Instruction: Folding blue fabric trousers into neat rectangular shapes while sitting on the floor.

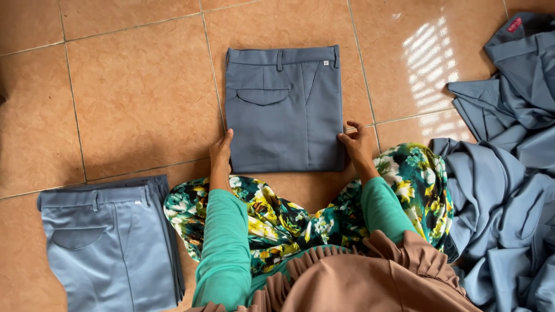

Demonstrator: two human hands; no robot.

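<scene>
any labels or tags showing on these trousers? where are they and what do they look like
Small white square tag: on the waistband of the folded grey trousers between the hands, top right corner.
Red tag: on the loose grey pile, top right, small tilted rectangle.
Small pale tag: waistband of the folded stack, lower left.

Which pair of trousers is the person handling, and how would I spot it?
On the orange tiled floor, look straight ahead of the seated person's knees. The folded grey trousers lie alone there, with the left hand and right hand at their near corners. The stack of folded trousers and loose heap of trousers lie untouched.
</scene>
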